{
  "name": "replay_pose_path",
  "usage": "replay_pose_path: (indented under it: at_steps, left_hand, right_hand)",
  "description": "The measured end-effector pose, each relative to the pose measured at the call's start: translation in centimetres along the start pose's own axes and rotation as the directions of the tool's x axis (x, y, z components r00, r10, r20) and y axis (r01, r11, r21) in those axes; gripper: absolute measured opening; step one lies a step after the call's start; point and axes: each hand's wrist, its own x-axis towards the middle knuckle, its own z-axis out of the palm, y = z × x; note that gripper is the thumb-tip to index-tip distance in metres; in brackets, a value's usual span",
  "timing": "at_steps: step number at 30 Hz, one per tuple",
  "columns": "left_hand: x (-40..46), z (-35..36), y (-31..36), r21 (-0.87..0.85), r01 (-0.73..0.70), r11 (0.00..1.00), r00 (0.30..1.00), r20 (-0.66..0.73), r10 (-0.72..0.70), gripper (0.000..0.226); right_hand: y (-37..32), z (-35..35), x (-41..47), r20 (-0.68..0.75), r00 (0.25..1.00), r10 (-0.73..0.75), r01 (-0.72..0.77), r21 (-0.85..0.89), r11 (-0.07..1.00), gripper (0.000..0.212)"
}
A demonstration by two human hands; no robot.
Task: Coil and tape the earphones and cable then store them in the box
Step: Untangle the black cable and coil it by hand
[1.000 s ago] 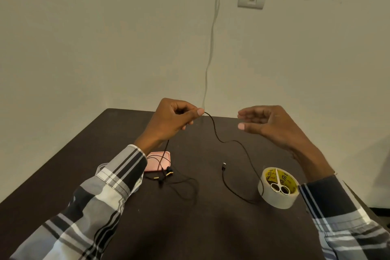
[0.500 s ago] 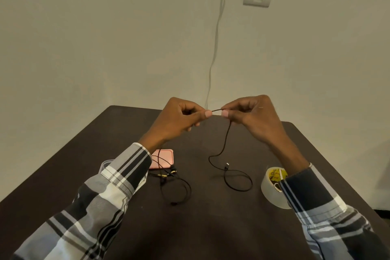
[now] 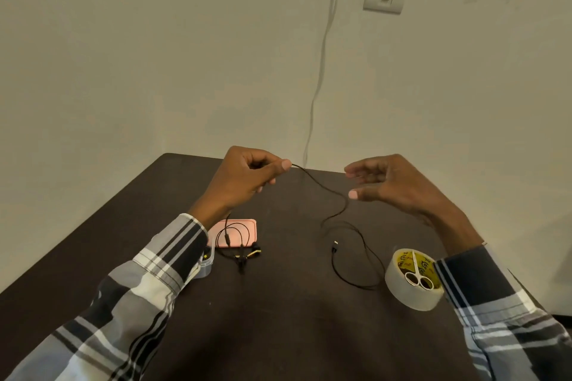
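Clear box (image 3: pixel 206 263) mostly behind left sleeve (image 3: pixel 148 281)

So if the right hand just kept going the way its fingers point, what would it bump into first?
Its fingers aim leftward, so the right hand would probably first brush the black cable hanging in the gap, then meet the left hand that pinches it. Depth is hard to judge from one view.

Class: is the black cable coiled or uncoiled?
Uncoiled: the black cable trails loosely from the left hand to the table.
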Motion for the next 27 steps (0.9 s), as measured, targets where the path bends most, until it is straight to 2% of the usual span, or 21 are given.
replay_pose_path:
  at_steps: [3, 7, 12, 15, 19, 22, 24, 27]
  left_hand:
    - [0.1, 0.8, 0.3, 0.006, -0.01, 1.0, 0.999, 0.031, 0.01, 0.023]
    - [0.1, 1.8, 0.8, 0.015, -0.032, 0.999, 0.997, 0.069, 0.031, 0.022]
    - [-0.3, 3.0, 1.4, -0.012, -0.055, 0.998, 0.991, 0.119, 0.056, 0.02]
    - [-0.4, 2.4, 1.4, -0.033, -0.026, 0.999, 0.995, 0.1, 0.029, 0.022]
    - [-0.5, 1.4, 1.1, -0.023, -0.016, 1.0, 0.997, 0.075, 0.018, 0.023]
    - [-0.6, 2.0, 1.5, -0.038, -0.045, 0.998, 0.995, 0.089, 0.048, 0.022]
    - [-0.5, 2.5, 1.8, -0.059, -0.062, 0.996, 0.994, 0.087, 0.067, 0.022]
    - [-0.6, 2.7, 2.0, -0.068, -0.061, 0.996, 0.994, 0.091, 0.067, 0.02]
  right_hand:
    - [-1.3, 0.1, -0.1, 0.007, 0.998, -0.063, 0.063, 0.011, 0.998, 0.043]
    - [-3.5, 0.9, -0.2, -0.088, 0.985, -0.147, 0.155, 0.091, 0.984, 0.032]
    - [-4.8, 2.9, -0.3, -0.133, 0.971, -0.197, 0.207, 0.067, 0.976, 0.015]
    - [-4.7, 2.8, -0.4, -0.198, 0.964, -0.179, 0.2, 0.089, 0.976, 0.003]
    - [-4.6, 1.5, -0.6, -0.331, 0.932, -0.148, 0.207, 0.151, 0.967, 0.004]
    - [-5.1, 2.3, -0.7, -0.212, 0.961, -0.178, 0.203, 0.102, 0.974, 0.02]
    - [-5.2, 3.4, -0.5, -0.147, 0.97, -0.196, 0.201, 0.021, 0.979, 0.017]
    - [-4.9, 3.2, -0.2, -0.26, 0.944, -0.205, 0.207, -0.02, 0.978, 0.008]
